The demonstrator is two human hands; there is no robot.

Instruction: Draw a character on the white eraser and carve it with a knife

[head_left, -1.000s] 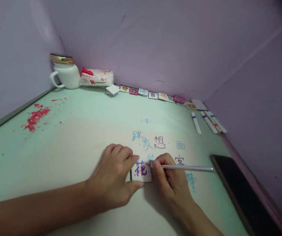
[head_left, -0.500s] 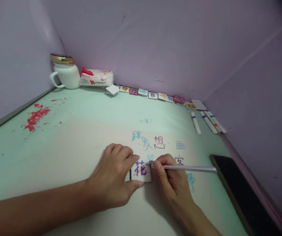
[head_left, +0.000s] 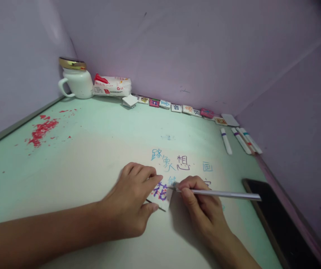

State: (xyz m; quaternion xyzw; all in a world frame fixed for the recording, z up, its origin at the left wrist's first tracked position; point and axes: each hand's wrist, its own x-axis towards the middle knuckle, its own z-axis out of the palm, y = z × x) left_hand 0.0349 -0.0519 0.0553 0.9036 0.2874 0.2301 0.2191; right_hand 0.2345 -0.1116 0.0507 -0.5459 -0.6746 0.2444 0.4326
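My left hand (head_left: 130,200) pinches a small white tile (head_left: 161,196) painted with a purple and red character, holding it on the pale green table (head_left: 93,149). The tile sits tilted, one corner turned toward me. My right hand (head_left: 198,203) grips a thin silver brush (head_left: 222,194) like a pen, its tip touching the tile's upper right corner. Blue and purple characters (head_left: 174,162) are written on the table just beyond both hands.
A white lidded mug (head_left: 77,80) and a tissue pack (head_left: 112,86) stand in the far left corner. Several painted tiles (head_left: 177,108) line the back wall. Three markers (head_left: 240,140) lie at right. A dark phone (head_left: 278,218) lies near the right edge. Red paint splatter (head_left: 41,130) marks the left.
The tile has been turned from square to tilted under my left hand. My right hand and the brush have shifted slightly right, still at the tile's corner.
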